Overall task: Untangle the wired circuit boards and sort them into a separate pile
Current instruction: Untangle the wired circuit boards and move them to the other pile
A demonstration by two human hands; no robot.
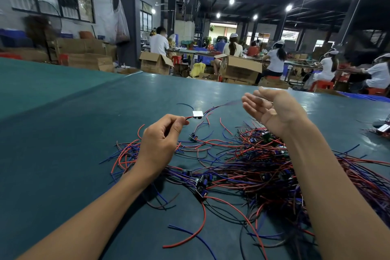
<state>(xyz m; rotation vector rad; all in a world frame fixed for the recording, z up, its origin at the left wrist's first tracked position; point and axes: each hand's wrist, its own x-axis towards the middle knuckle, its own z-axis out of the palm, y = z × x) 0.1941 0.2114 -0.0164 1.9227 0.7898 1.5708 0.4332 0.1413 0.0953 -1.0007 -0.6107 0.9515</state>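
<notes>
Just beyond the pinch of the left hand [160, 139], one small circuit board [198, 114] with a white face hangs clear of the green table [63, 133]. It is held by its red lead [188, 118] between thumb and forefinger, with the other fingers curled in. Its far wires [223, 105] trail off, blurred, toward the right hand [274, 110], which is raised on the other side of the board, palm up and fingers loosely spread, gripping nothing I can make out; whether a strand lies across those fingers I cannot tell. Below and to the right of the pinch sprawls the one big tangle [263, 167] of red and blue wires, partly under the right forearm. I judge the step in hand to be the drawing-out of a single board from the heap. The next move, to my eye, calls for making sure no trailing wire is snagged, then carrying the board well away, perhaps to the small pile [382, 127] at the far right edge, well apart from both hands. Counting: two hands, one board in the air, one large tangle, one small pile. Within the tangle I can pick out only a handful of boards, among them a loose board [193, 136] just under the pinch and a green board [267, 135] beside the right wrist; the rest are buried.
</notes>
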